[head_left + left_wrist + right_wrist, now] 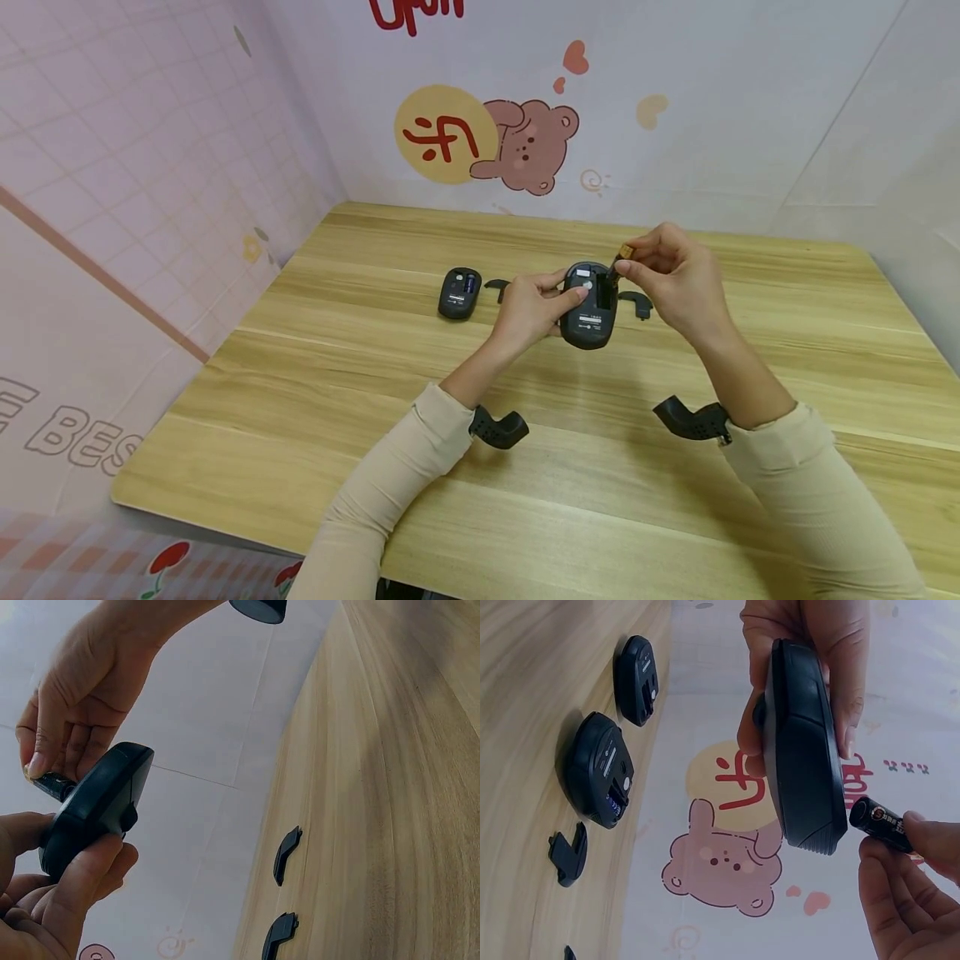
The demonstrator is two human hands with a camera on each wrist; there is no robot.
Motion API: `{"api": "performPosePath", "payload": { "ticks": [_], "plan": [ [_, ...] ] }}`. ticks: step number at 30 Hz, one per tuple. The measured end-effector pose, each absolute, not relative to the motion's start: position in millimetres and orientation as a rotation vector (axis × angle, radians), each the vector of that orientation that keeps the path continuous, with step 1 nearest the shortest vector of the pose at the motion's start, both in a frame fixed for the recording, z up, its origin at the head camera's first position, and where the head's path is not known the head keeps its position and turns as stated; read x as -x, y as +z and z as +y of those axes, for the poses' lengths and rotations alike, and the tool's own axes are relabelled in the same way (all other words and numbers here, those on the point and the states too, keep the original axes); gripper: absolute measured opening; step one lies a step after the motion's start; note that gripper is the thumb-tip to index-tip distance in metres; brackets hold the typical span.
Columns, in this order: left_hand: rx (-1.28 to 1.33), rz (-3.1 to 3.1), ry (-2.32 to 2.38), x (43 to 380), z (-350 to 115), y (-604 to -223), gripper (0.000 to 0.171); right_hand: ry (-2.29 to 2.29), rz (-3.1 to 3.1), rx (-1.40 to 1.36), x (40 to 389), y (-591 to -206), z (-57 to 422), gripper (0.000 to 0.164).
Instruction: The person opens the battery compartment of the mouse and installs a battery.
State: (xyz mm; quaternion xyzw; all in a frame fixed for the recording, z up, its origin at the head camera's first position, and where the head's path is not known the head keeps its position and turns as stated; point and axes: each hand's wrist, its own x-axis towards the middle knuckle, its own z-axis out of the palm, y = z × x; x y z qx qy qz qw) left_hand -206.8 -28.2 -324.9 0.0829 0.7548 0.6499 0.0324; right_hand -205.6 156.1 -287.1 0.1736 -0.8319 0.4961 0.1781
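Note:
My left hand (525, 310) grips a black computer mouse (587, 333) above the table, with its underside facing me and its battery compartment (604, 293) uncovered. The left thumb lies across the underside. Between thumb and fingers, my right hand (686, 283) pinches a black battery with a gold end (625, 251), tilted at the compartment's upper right edge. In the right wrist view the battery (881, 823) points its dark end at the mouse's side. Part of the compartment is hidden by the battery.
A second mouse (459, 293), underside up with a battery in it, lies on the wooden table (337, 333). The right wrist view shows another mouse (637, 681) beside it. Black battery covers (639, 303) lie behind the held mouse. A decorated wall (712, 167) stands behind the table.

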Motion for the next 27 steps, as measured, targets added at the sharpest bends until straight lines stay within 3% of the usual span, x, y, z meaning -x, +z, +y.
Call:
{"api": "performPosePath", "payload": {
  "ticks": [10, 27],
  "plan": [
    [-0.295, 2.314, 1.998, 205.3, -28.6, -325.9, 0.047, 1.178, -2.271, -0.576, 204.1, -289.6, 146.7, 0.01],
    [-0.267, 2.379, 1.961, 208.0, -33.4, -321.3, 0.048, 1.12, -2.395, -0.552, 197.8, -292.9, 142.5, 0.009]
  ]
}}
